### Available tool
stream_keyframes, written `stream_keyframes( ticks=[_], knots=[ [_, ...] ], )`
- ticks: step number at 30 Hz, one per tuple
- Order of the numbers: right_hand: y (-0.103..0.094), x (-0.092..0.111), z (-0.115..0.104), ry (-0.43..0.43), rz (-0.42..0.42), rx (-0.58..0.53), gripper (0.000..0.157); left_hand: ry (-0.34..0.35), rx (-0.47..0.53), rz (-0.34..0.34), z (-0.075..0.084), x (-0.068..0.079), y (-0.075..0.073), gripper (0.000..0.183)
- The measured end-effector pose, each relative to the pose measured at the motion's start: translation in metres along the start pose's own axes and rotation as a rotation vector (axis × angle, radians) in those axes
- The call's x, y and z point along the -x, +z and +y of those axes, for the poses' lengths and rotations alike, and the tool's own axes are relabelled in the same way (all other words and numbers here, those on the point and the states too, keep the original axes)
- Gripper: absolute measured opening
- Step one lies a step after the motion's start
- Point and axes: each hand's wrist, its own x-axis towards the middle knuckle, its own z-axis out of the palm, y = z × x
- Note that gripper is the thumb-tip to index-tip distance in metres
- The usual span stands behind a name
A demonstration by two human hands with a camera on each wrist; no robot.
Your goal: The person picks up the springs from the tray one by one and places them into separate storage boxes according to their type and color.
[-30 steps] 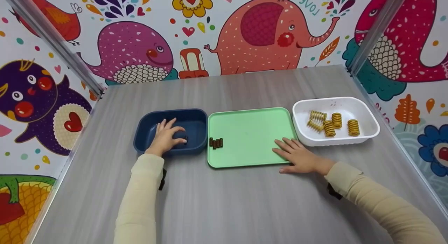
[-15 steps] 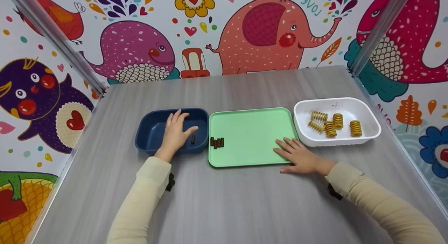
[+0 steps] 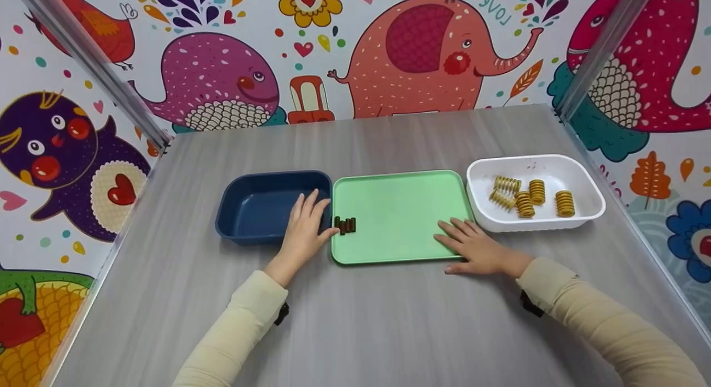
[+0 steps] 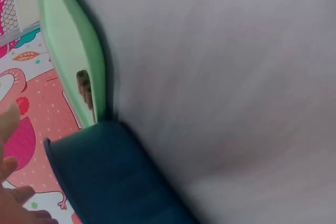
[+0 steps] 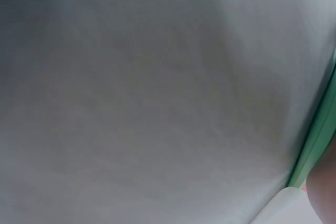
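My left hand [image 3: 305,229] hovers over the right end of the navy blue bin [image 3: 244,240], fingers loosely extended and the thumb toward the green tray [image 3: 400,215]. Nothing shows between thumb and fingers in the left wrist view, where the hand [image 4: 16,198] is partly cut off. Several small dark brown coil springs [image 3: 345,225] lie side by side at the tray's left edge. The bin's right end is hidden under the hand. My right hand [image 3: 475,248] rests flat, fingers spread, on the tray's lower right corner.
A white bin [image 3: 536,224] stands against the tray's right side, holding several mustard-yellow coil springs [image 3: 537,191]. All three containers sit in a row on the grey wood-grain table [image 3: 389,320]. Patterned walls with metal posts [image 3: 602,56] enclose the table's back and sides.
My left hand has moved right, from the middle of the blue bin to its right end. The single dark spring seen in the bin is now out of sight. My right hand has stayed put.
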Motion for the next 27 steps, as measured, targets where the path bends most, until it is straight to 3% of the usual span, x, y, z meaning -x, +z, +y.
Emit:
stream_keyframes(
  ticks=[9, 14, 17, 22, 25, 27],
  knots=[
    [0.000, 0.000, -0.001, 0.016, -0.018, -0.002, 0.075, -0.044, 0.022, 0.032, -0.015, -0.002, 0.011, 0.064],
    [-0.002, -0.001, -0.001, 0.013, -0.011, 0.004, 0.075, -0.039, 0.035, 0.031, -0.011, -0.003, 0.010, 0.065],
    [-0.002, -0.001, 0.000, 0.011, -0.008, 0.003, 0.075, 0.007, 0.039, 0.062, -0.002, -0.002, 0.012, 0.064],
    [-0.001, -0.001, 0.000, 0.012, -0.012, -0.002, 0.076, 0.149, 0.082, 0.155, 0.018, 0.003, 0.027, 0.059],
    [-0.001, -0.001, 0.001, 0.012, -0.015, 0.001, 0.075, 0.196, 0.148, 0.142, 0.031, 0.008, 0.039, 0.056],
    [-0.001, -0.001, 0.000, 0.015, -0.013, -0.002, 0.075, 0.190, 0.181, 0.091, 0.039, 0.011, 0.046, 0.056]
  ],
)
